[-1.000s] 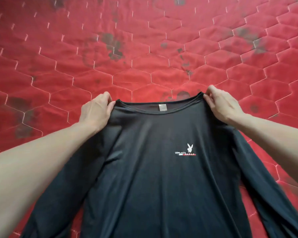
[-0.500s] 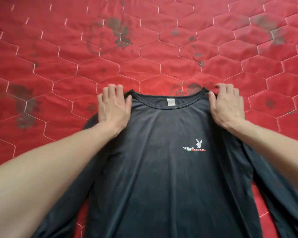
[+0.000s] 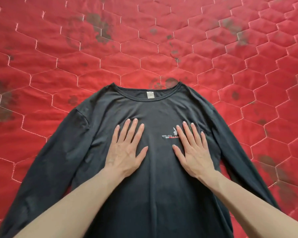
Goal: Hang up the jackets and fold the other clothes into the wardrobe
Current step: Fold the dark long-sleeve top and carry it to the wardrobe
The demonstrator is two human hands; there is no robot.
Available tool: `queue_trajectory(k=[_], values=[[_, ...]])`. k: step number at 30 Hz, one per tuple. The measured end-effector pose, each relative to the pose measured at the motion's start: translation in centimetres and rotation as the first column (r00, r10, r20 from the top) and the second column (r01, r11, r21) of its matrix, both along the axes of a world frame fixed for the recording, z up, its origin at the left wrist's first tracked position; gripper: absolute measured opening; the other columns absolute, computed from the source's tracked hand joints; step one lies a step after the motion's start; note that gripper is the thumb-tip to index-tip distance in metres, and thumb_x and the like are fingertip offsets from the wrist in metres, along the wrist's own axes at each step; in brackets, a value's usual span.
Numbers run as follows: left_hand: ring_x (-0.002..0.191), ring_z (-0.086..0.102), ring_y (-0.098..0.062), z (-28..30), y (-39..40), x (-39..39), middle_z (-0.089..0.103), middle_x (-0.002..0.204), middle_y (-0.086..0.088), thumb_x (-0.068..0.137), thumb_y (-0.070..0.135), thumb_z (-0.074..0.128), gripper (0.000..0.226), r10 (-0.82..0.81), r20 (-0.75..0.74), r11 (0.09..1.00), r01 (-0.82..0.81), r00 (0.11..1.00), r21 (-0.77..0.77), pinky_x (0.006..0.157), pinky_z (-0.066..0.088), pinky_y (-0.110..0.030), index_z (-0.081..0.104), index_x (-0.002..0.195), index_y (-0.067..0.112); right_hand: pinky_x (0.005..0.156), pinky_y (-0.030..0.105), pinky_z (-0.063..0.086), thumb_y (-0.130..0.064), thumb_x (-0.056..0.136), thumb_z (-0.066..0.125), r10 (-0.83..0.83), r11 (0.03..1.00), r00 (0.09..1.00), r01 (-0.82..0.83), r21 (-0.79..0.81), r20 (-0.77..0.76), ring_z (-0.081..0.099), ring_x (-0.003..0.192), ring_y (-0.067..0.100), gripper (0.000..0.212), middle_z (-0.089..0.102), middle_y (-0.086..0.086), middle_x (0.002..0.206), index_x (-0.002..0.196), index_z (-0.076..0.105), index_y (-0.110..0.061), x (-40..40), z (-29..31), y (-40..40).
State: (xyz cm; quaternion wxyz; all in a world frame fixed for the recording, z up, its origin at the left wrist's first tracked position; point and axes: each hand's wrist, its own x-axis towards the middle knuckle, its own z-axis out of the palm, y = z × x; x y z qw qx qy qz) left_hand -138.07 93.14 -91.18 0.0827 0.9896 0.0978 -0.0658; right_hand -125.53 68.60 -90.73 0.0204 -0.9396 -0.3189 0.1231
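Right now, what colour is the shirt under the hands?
Black shirt, seen in the head view.

Lying spread across the whole background: red quilted cover [image 3: 162, 54], stitched in pale hexagons, wrinkling slightly, showing dark blotches [image 3: 100, 30], possibly faded print or stains.

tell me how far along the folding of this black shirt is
Done: the black long-sleeved shirt lies spread front-up on the red quilt. In hand: the left hand and right hand press flat on its chest. Left: both sleeves lie unfolded, no fold is made, and no wardrobe is in view.
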Motion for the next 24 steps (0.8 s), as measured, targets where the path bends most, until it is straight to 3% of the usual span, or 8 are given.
queue_trajectory(k=[4, 9, 12, 15, 17, 19, 22, 24], values=[[0.162, 0.003, -0.028, 0.0, -0.1, 0.0, 0.007, 0.175, -0.007, 0.101, 0.059, 0.027, 0.077, -0.009, -0.016, 1.000, 0.009, 1.000, 0.026, 0.129, 0.012, -0.055, 0.015, 0.167, 0.019, 0.130, 0.046, -0.001, -0.063, 0.104, 0.022, 0.008, 1.000, 1.000, -0.008, -0.021, -0.020, -0.013, 0.161, 0.016, 0.072, -0.006, -0.009, 0.175, 0.167, 0.004, -0.034, 0.2, -0.2, -0.1], [0.161, -0.009, -0.029, 1.3, -0.6, 0.2, -0.008, 0.174, -0.009, 0.099, 0.060, 0.002, 0.080, -0.014, -0.145, 0.993, 0.030, 0.989, 0.113, 0.130, 0.001, -0.050, -0.004, 0.166, 0.017, 0.128, 0.043, -0.013, -0.067, 0.101, 0.012, 0.010, 0.999, 0.995, -0.014, -0.032, -0.100, -0.025, 0.157, 0.014, 0.074, -0.020, -0.012, 0.172, 0.165, -0.009, -0.037, 0.4, 0.4, 0.0], [0.162, 0.004, -0.029, 3.0, -2.3, -0.1, 0.007, 0.174, -0.010, 0.102, 0.057, 0.009, 0.078, -0.039, -0.121, 0.993, 0.052, 0.992, 0.106, 0.130, 0.010, -0.050, 0.010, 0.167, 0.012, 0.128, 0.045, -0.015, -0.067, 0.103, 0.019, 0.023, 0.999, 0.974, -0.030, -0.025, -0.225, -0.032, 0.154, 0.012, 0.074, -0.026, -0.015, 0.169, 0.164, -0.013, -0.040, 1.3, 1.4, 0.0], [0.160, 0.018, -0.028, 4.0, -5.8, -0.4, 0.021, 0.172, -0.010, 0.105, 0.053, 0.022, 0.073, -0.077, -0.060, 0.995, 0.081, 0.995, 0.059, 0.128, 0.020, -0.050, 0.025, 0.164, 0.010, 0.130, 0.048, -0.001, -0.055, 0.108, 0.031, 0.068, 0.990, 0.926, -0.017, 0.139, -0.372, -0.012, 0.160, 0.013, 0.065, -0.005, -0.012, 0.174, 0.166, 0.007, -0.037, 2.8, 3.4, -0.6], [0.160, 0.018, -0.027, 4.4, -8.7, 0.2, 0.021, 0.172, -0.009, 0.106, 0.052, 0.024, 0.072, -0.087, -0.055, 0.995, 0.089, 0.995, 0.040, 0.128, 0.022, -0.050, 0.026, 0.164, 0.011, 0.129, 0.045, 0.015, -0.042, 0.110, 0.041, 0.081, 0.950, 0.957, 0.011, 0.311, -0.280, 0.014, 0.160, 0.018, 0.056, 0.018, -0.004, 0.174, 0.163, 0.030, -0.029, 3.5, 4.9, -2.2], [0.160, 0.017, -0.027, 4.6, -11.6, 0.9, 0.021, 0.172, -0.008, 0.106, 0.052, 0.024, 0.071, -0.092, -0.053, 0.995, 0.094, 0.994, 0.026, 0.128, 0.022, -0.049, 0.027, 0.164, 0.011, 0.122, 0.044, 0.031, -0.027, 0.108, 0.052, -0.064, 0.905, 0.990, 0.110, 0.411, -0.125, 0.036, 0.151, 0.025, 0.047, 0.034, 0.004, 0.167, 0.154, 0.048, -0.020, 3.5, 5.7, -5.0], [0.160, 0.015, -0.025, 4.8, -16.1, 2.4, 0.019, 0.173, -0.007, 0.107, 0.052, 0.020, 0.070, -0.102, -0.074, 0.995, 0.103, 0.992, 0.010, 0.129, 0.019, -0.048, 0.025, 0.165, 0.013, 0.106, 0.048, 0.042, -0.017, 0.102, 0.057, -0.431, 0.826, 0.895, 0.443, 0.348, -0.117, 0.048, 0.133, 0.033, 0.048, 0.045, 0.008, 0.155, 0.150, 0.050, -0.014, 3.0, 6.0, -11.0], [0.161, 0.013, -0.025, 5.0, -19.1, 3.4, 0.017, 0.173, -0.007, 0.108, 0.052, 0.019, 0.069, -0.089, -0.083, 0.996, 0.089, 0.993, -0.003, 0.130, 0.016, -0.048, 0.023, 0.165, 0.013, 0.103, 0.048, 0.042, -0.019, 0.100, 0.061, -0.501, 0.811, 0.852, 0.524, 0.262, -0.151, 0.050, 0.124, 0.037, 0.053, 0.051, 0.014, 0.144, 0.150, 0.047, -0.010, 2.7, 6.0, -15.1]])
